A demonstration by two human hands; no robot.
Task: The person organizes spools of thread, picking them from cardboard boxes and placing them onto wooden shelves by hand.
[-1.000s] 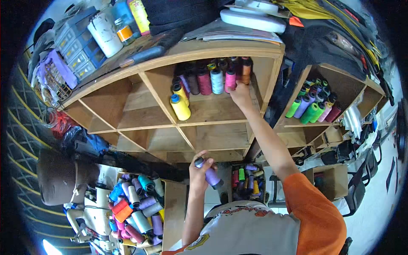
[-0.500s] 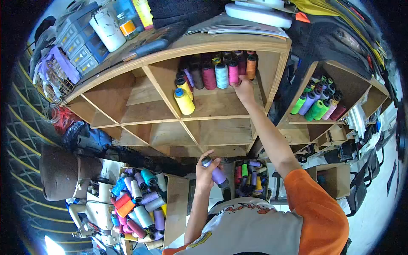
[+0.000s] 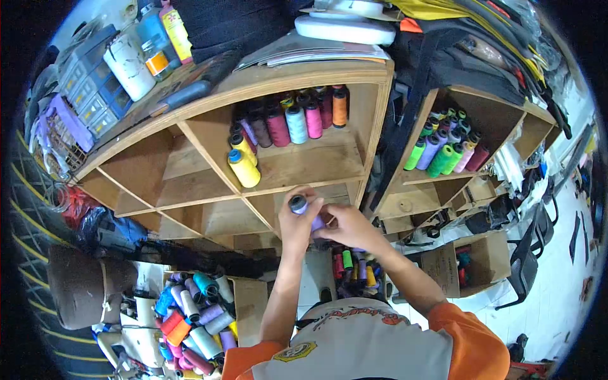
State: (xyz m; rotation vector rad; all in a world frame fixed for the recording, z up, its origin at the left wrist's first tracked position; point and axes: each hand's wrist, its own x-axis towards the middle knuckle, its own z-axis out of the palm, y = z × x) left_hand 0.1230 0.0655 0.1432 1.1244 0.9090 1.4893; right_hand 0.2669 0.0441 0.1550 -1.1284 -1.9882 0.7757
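My left hand (image 3: 294, 229) is wrapped round a purple thread spool (image 3: 316, 221), its dark top end facing up beside the thumb. My right hand (image 3: 349, 229) closes its fingers on the spool's lower side. Both hands are in front of the wooden shelf (image 3: 304, 187). In the compartment above them stand several upright spools, among them a pink spool (image 3: 313, 121), a light blue spool (image 3: 296, 125), an orange spool (image 3: 339, 109) and a yellow spool (image 3: 244, 170) nearest the front left.
A second shelf (image 3: 405, 175) at right holds green, lilac and pink spools. Below left, a cardboard box (image 3: 251, 310) borders a heap of mixed spools; more spools lie below my hands. Another cardboard box (image 3: 484, 266) sits at right. A sewing machine (image 3: 136, 323) stands lower left.
My right hand has left the pink spool on the shelf and come down to the purple spool. My left hand has risen with it. The view has shifted, too.
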